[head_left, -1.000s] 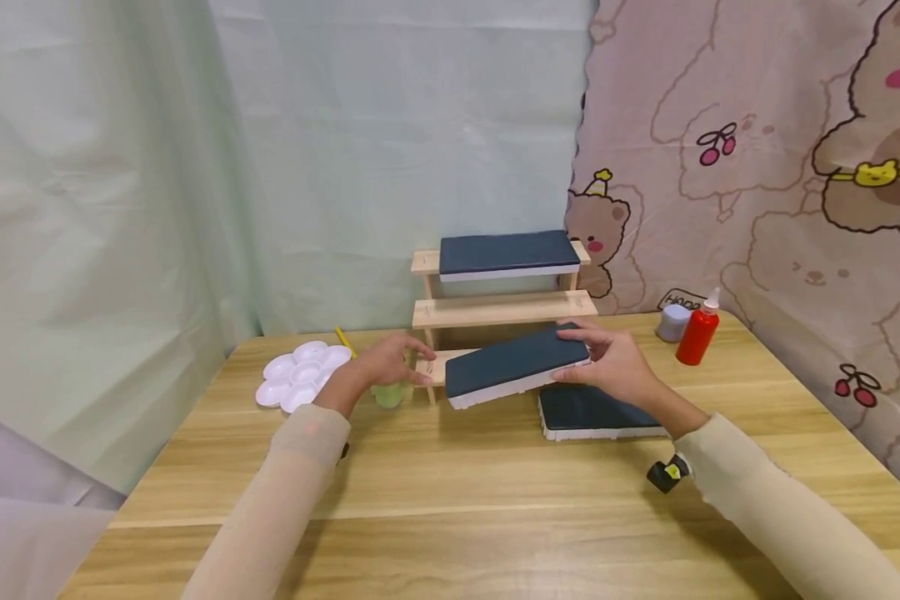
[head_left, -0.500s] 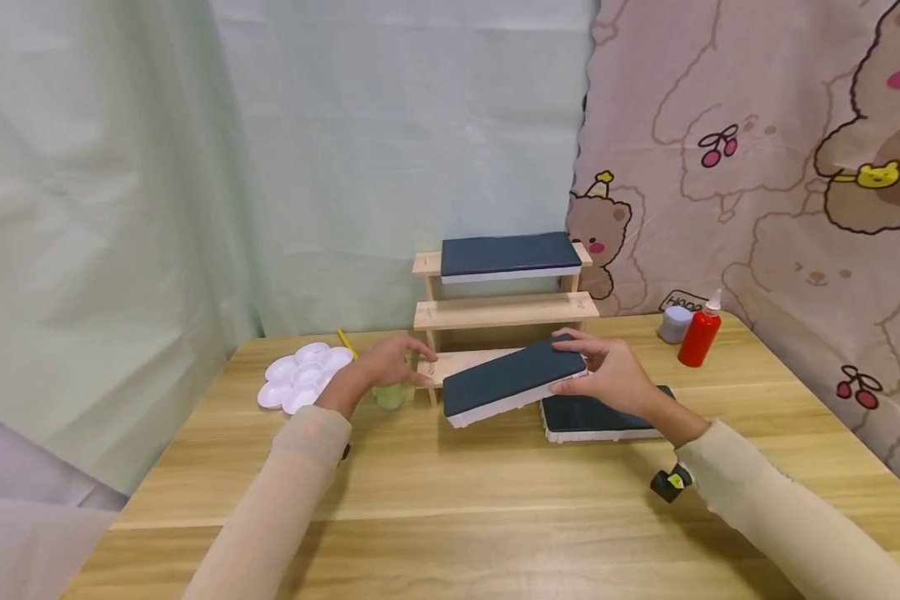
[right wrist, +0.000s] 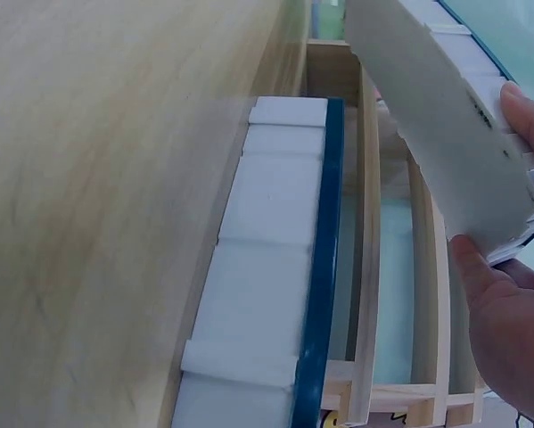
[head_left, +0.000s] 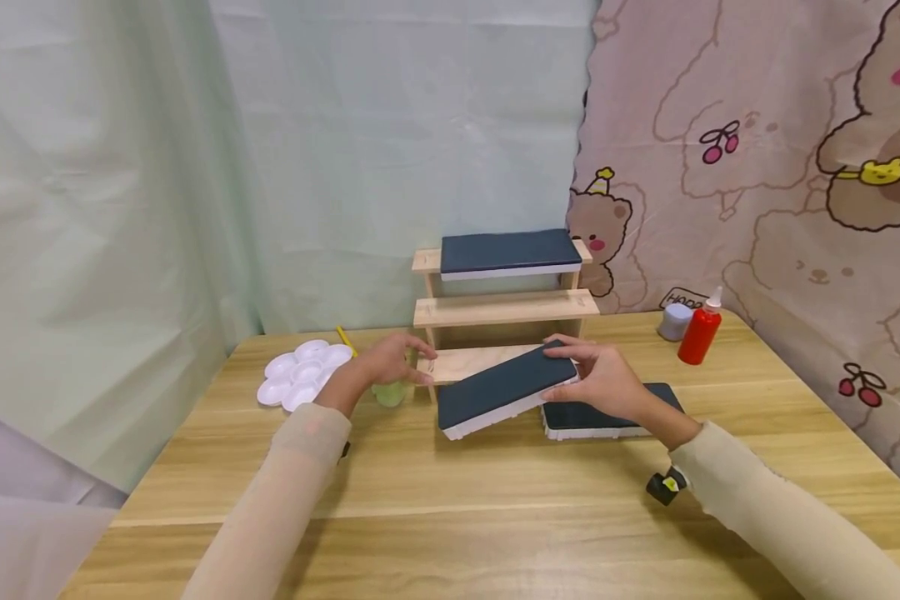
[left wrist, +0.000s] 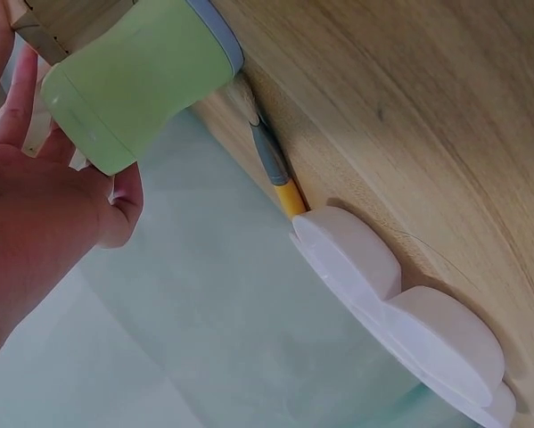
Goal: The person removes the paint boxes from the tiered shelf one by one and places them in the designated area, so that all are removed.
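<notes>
My right hand (head_left: 603,377) grips the right end of a white plastic case with a dark blue top (head_left: 506,387). The case is tilted, left end lower, in front of the lowest tier of a three-tier wooden rack (head_left: 465,363). Its pale underside shows in the right wrist view. My left hand (head_left: 392,360) holds the left end of that tier between thumb and fingers. A similar dark-topped case (head_left: 600,412) lies on the table under my right hand. Another such case (head_left: 510,252) rests on the top tier. The middle tier (head_left: 506,309) is bare.
Beside my left hand stands a green container (left wrist: 146,80), near a brush (left wrist: 268,152) and a white flower-shaped palette (head_left: 303,377). At the table's back right are a red squeeze bottle (head_left: 699,333) and a small lavender pot (head_left: 675,322). Curtains hang behind.
My right hand has drawn the held case down and left, tilting it further and uncovering more of the lowest tier. My left hand stays at the rack's end.
</notes>
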### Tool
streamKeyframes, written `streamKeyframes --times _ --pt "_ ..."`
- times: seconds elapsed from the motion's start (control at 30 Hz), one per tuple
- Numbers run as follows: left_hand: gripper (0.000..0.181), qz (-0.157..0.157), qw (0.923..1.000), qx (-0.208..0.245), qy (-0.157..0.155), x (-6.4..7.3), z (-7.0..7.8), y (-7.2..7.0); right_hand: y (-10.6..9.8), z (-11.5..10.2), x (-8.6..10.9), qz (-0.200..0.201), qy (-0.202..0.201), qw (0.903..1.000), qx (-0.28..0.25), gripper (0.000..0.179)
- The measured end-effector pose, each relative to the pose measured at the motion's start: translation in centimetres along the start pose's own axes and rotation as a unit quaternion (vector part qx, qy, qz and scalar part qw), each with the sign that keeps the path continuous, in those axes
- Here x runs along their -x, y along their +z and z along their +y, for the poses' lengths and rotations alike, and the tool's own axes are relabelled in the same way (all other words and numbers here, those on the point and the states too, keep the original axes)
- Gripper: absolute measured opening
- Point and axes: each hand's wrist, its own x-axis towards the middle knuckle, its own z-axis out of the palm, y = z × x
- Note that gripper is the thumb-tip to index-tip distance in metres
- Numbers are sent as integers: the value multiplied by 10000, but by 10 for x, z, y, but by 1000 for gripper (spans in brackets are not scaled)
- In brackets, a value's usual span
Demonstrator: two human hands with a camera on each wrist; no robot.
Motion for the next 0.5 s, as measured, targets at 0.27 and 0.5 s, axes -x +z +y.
streamKeyframes --times 0.27,0.5 --pt "43 28 10000 -11 -37 0 0 0 8 -4 -3 -52 -17 9998 207 61" --pt "43 38 10000 17 -18 0 0 0 13 -5 -6 -93 -170 9996 220 63"
